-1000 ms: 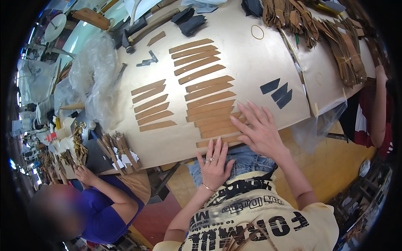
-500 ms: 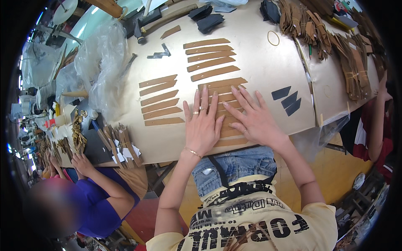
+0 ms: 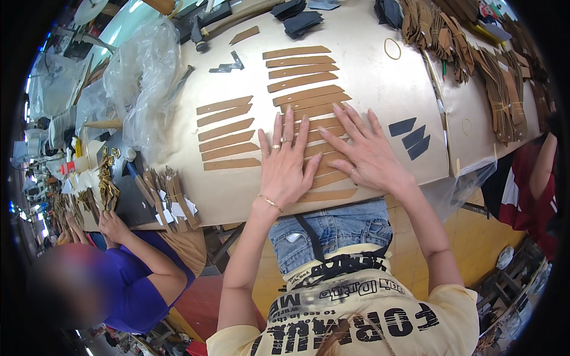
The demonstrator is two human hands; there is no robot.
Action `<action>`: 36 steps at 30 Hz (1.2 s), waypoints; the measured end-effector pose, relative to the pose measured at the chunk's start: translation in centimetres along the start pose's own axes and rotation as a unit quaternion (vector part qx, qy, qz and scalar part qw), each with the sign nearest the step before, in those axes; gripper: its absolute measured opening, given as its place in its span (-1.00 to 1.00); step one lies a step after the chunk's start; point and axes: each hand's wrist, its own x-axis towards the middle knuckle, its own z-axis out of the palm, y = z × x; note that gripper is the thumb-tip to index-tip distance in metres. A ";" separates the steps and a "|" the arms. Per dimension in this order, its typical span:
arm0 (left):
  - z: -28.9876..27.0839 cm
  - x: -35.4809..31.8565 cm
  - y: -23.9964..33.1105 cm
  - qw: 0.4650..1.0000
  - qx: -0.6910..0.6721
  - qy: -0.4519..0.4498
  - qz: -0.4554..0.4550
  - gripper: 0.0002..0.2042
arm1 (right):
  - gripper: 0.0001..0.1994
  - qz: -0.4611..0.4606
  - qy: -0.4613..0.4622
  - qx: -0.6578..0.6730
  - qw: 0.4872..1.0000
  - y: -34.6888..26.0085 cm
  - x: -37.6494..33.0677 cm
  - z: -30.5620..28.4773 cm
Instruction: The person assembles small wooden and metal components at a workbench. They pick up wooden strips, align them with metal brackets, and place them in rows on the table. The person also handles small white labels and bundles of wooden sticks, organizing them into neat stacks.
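Note:
Both my hands rest palm down on a column of brown, leather-like strips, fingers stretched out. My left hand (image 3: pixel 285 166) covers the left ends of the nearer strips; its fingers are slightly spread. My right hand (image 3: pixel 371 157) lies across their right ends with fingers wider apart. Beyond my fingertips, more strips of the column (image 3: pixel 303 79) show, each cut to an angled tip. A second group of similar strips (image 3: pixel 225 127) is laid out left of my left hand. To the right of my right hand lie a few dark angular pieces (image 3: pixel 414 137). Strips under my palms are partly hidden.
A hammer (image 3: pixel 199 37), grey metal pieces (image 3: pixel 227 64) and dark stacks (image 3: pixel 301 24) lie at the far side. Crumpled clear plastic (image 3: pixel 139 89) is at left, bundled brown strips (image 3: pixel 496 89) at right, beside a rubber band (image 3: pixel 392 48). Another person's hand (image 3: pixel 113 225) works at left.
My hands have moved slightly away from me over the strips. The strip near my fingertips now sits closer to the one beyond it. The whole view has shifted a little.

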 end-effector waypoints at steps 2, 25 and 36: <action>-0.1 -0.2 0.0 1.000 0.001 0.001 0.004 -0.31 | -0.40 0.008 -0.013 0.000 1.000 0.1 -0.3 -0.2; 3.7 -13.5 3.7 0.996 -0.006 -0.002 -0.089 -0.24 | -0.65 -0.009 0.129 0.047 0.990 -4.0 -8.9 1.6; 5.0 -13.3 7.5 0.999 -0.005 0.001 -0.051 -0.20 | -0.62 -0.042 0.174 0.002 0.984 -1.8 -9.3 2.5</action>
